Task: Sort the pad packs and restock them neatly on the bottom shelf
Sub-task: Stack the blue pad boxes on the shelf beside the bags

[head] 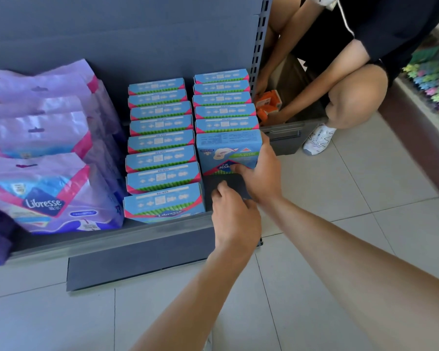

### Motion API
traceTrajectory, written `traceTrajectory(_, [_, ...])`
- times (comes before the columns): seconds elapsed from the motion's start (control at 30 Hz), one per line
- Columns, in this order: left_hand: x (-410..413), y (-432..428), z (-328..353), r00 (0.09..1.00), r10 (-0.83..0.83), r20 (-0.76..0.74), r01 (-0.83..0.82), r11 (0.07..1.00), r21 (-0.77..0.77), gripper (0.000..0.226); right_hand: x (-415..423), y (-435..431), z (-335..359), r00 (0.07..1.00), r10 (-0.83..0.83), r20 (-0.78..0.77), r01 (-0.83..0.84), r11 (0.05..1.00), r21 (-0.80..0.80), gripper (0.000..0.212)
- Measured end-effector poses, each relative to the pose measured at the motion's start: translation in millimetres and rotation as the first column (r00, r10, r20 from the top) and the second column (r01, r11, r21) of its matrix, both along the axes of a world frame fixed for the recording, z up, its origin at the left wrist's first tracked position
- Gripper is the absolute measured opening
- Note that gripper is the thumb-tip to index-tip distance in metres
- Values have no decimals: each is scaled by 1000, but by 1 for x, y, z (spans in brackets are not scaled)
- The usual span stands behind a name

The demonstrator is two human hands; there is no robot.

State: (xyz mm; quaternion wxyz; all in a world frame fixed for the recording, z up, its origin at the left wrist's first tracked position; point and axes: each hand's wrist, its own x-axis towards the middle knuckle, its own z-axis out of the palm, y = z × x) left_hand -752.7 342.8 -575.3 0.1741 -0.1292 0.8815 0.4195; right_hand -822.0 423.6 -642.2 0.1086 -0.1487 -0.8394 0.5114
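2 rows of blue packs line the bottom shelf; my right hand grips 1 more pack at the right row's front, my left hand curled empty just beside it.

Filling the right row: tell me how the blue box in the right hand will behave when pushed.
The blue box looks like stiff card, so probably slides without buckling. Narrow and tilted, it may tip unless the right hand steadies it.
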Motion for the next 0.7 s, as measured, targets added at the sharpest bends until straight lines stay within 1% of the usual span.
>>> traceTrajectory(0.07, [1, -2, -1, 999, -33, 1, 33, 999, -18, 52, 0, 0, -1, 999, 17, 39, -18, 999, 29, 78])
traceTrajectory(0.13, [2, -3, -2, 997, -82, 7, 82, 996, -41, 56, 3, 1, 1, 995, 13, 100, -19, 998, 66, 88])
traceTrajectory(0.2, [5, -5, -2, 991, -134, -12, 133, 989, -72, 54, 8, 2, 7, 987, 6, 162, -22, 995, 96, 98])
traceTrajectory(0.27, [8, -6, -2, 982, -182, -53, 176, 979, -101, 51, 16, 8, 16, 975, 14, 220, -50, 986, 158, 101])
traceTrajectory(0.3, [8, -7, -2, 977, -200, -76, 191, 975, -116, 52, 21, 12, 21, 968, 24, 250, -79, 974, 211, 99])
traceTrajectory(0.33, [9, -9, -3, 971, -215, -99, 202, 970, -133, 52, 27, 16, 26, 957, 40, 288, -122, 954, 274, 93])
traceTrajectory(0.4, [10, -12, -4, 954, -264, -139, 238, 954, -181, 53, 45, 26, 37, 920, 70, 386, -235, 886, 399, 71])
traceTrajectory(0.43, [11, -13, -5, 942, -300, -153, 265, 941, -212, 53, 55, 30, 42, 898, 87, 432, -300, 838, 455, 60])
traceTrajectory(0.47, [13, -14, -6, 927, -339, -159, 296, 924, -241, 53, 67, 34, 47, 876, 101, 472, -363, 782, 507, 55])
traceTrajectory(0.5, [17, -15, -8, 909, -386, -158, 338, 903, -265, 53, 78, 38, 51, 858, 115, 501, -418, 723, 550, 58])
traceTrajectory(0.57, [26, -11, -11, 854, -502, -141, 450, 846, -286, 51, 102, 47, 55, 839, 144, 525, -486, 632, 604, 72])
traceTrajectory(0.63, [37, 0, -13, 786, -607, -120, 557, 778, -289, 51, 123, 55, 58, 832, 150, 533, -509, 587, 630, 79])
traceTrajectory(0.7, [45, 14, -13, 729, -675, -119, 621, 724, -300, 53, 140, 63, 61, 832, 132, 539, -505, 582, 637, 79])
